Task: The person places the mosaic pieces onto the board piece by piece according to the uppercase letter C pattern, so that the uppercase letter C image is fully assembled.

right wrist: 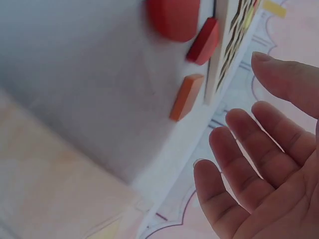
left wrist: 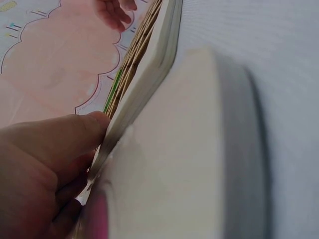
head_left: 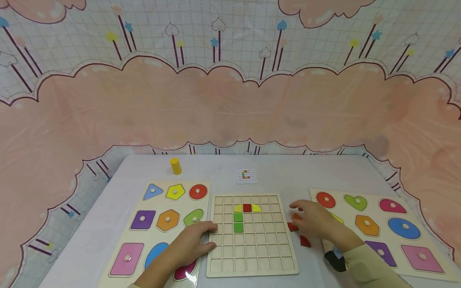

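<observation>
A wooden grid board [head_left: 252, 253] lies at the centre of the table. In its cells are a red square [head_left: 247, 208], yellow rounded pieces [head_left: 256, 208] on either side and green squares [head_left: 238, 227] below. My left hand [head_left: 192, 242] rests at the board's left edge, thumb [left wrist: 82, 129] and fingertips touching the rim. Right of the board, my right hand [head_left: 313, 218] hovers over loose pieces, its fingers relaxed and nothing in the palm. Beneath it are an orange piece [right wrist: 187, 97], a red piece [right wrist: 203, 42] and a red rounded piece [right wrist: 174, 17].
Knobbed shape puzzle boards flank the grid: the left puzzle board [head_left: 124, 236] partly under my left forearm, the right puzzle board [head_left: 392, 236] partly under my right. A small pattern card [head_left: 246, 176] lies behind the grid. Farther left stands a yellow cylinder [head_left: 175, 166].
</observation>
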{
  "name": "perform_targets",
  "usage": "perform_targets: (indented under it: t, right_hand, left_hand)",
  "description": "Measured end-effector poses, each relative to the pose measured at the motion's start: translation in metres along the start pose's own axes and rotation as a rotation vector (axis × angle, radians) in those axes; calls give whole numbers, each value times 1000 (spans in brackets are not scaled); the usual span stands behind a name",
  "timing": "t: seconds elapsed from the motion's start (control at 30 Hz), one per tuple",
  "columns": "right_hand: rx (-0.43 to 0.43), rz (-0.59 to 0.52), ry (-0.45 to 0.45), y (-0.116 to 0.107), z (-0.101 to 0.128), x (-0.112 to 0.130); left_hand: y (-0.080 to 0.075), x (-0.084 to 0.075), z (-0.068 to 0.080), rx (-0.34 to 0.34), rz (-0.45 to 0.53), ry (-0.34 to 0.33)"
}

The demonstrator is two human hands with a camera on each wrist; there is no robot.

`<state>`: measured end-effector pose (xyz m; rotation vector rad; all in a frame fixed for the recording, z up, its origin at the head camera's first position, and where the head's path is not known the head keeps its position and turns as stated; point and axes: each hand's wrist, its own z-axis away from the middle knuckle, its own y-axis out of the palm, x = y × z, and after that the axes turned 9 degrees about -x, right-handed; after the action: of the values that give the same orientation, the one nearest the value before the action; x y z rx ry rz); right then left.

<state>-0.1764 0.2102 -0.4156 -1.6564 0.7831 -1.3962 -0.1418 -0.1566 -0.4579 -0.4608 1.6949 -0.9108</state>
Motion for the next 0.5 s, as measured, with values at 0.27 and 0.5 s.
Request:
perform_targets:
  t: [0.27, 0.5]
  right_hand:
    - [19, 15, 29, -4, 4, -8]
    - [28, 18, 4, -6, 8, -14]
  left_hand:
    - [0, -1, 1, 7, 7, -9]
    - [0, -1, 0, 7, 6, -16]
